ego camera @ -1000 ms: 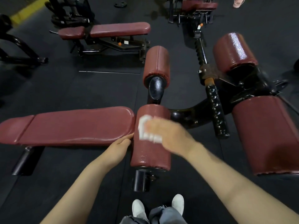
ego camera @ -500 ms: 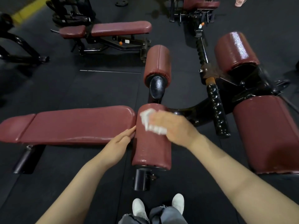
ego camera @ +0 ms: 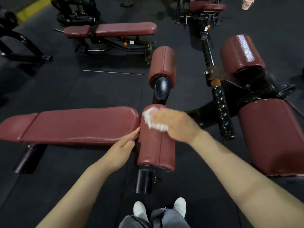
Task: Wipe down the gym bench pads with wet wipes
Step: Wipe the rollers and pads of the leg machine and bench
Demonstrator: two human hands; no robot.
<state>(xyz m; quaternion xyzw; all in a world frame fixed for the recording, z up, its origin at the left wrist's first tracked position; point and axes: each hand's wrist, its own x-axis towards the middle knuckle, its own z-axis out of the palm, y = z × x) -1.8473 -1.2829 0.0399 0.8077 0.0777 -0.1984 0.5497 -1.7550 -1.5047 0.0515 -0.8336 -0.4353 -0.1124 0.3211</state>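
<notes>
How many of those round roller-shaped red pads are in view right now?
4. One near roller under the wiping right hand, one just beyond it, one at far right, and a large one near right. Others may be hidden.

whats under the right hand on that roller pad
A crumpled white wet wipe shows past the right hand, pressed on the near roller pad. The rest of the wipe and the pad beneath the palm are covered.

Maroon vinyl cylindrical roller pad (ego camera: pixel 156 145); maroon vinyl flat bench pad (ego camera: pixel 79 124); crumpled white wet wipe (ego camera: pixel 152 120); glossy black metal frame (ego camera: pixel 222 112); black rubber floor (ego camera: pixel 65 89); yellow floor stripe (ego camera: pixel 32 9); white shoes (ego camera: pixel 139 208).
</notes>
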